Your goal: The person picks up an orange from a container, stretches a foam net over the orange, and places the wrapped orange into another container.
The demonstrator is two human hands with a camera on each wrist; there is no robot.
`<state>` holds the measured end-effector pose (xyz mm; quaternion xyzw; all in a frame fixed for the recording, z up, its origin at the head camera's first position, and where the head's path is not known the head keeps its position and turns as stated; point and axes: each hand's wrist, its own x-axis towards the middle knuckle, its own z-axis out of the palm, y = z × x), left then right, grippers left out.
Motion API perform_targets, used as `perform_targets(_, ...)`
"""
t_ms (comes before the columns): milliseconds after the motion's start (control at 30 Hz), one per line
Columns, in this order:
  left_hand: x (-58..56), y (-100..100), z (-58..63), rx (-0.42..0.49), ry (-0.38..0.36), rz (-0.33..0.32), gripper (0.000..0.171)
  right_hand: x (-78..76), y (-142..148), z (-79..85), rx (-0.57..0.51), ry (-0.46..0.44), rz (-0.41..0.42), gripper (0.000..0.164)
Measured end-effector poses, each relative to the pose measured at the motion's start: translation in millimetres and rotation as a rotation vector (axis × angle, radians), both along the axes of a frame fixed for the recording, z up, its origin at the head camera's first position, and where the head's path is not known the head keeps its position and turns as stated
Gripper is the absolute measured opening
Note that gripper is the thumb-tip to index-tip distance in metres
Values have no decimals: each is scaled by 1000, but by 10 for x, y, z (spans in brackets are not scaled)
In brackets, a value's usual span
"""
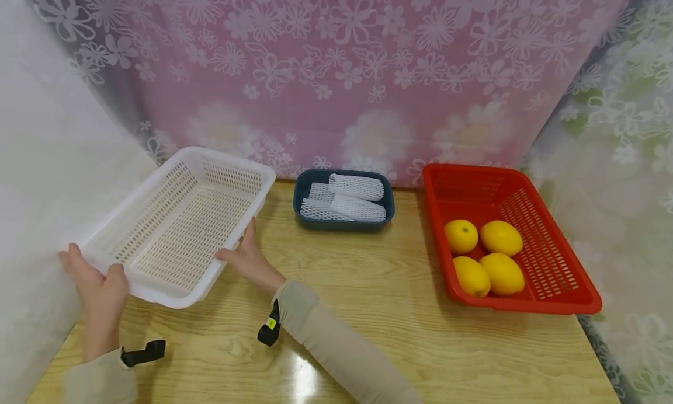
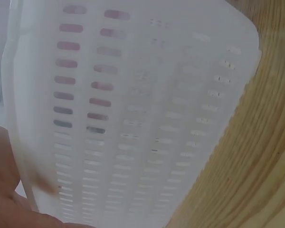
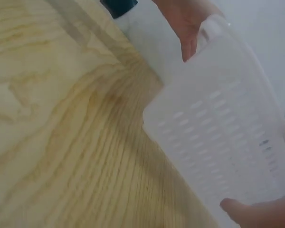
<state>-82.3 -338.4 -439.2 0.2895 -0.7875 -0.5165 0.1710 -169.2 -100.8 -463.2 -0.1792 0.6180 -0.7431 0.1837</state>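
In the head view, a white slotted plastic basket [image 1: 194, 229] sits at the left of the table, with nothing inside it. My left hand [image 1: 100, 287] grips its near left corner, thumb over the rim. On the right long side, my right hand [image 1: 249, 258] holds the rim, with some of its fingers hidden behind the wall. The right wrist view shows the basket's outer wall [image 3: 218, 128] close over the wood, with the left hand [image 3: 187, 21] at the far end. Slots of the wall [image 2: 109, 104] fill the left wrist view.
A dark blue tray [image 1: 344, 225] with several white foam net sleeves [image 1: 357, 188] stands at the back middle. To the right is a red slotted basket [image 1: 557, 258] holding several yellow lemons [image 1: 501, 238]. Floral cloth [image 1: 336, 89] hangs behind the wooden table [image 1: 368, 310].
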Motion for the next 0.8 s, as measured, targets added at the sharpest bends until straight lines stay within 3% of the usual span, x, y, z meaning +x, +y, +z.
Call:
perform_targets(267,-3,366,-53,98,211,181,81,-297,110,-67,-50,-26,79,93)
perform_targets(467,-13,605,-121,57,306,282,79,-479,232,-68,-29,-16,147,91)
perform_targets(667,-55,716,-142,58,397,328,79,-565,290,-66,-7,-1,202,90)
perform_targets(800,-63,757,-126,55,414,334,78,-570,302,-70,-14,-1,187,89)
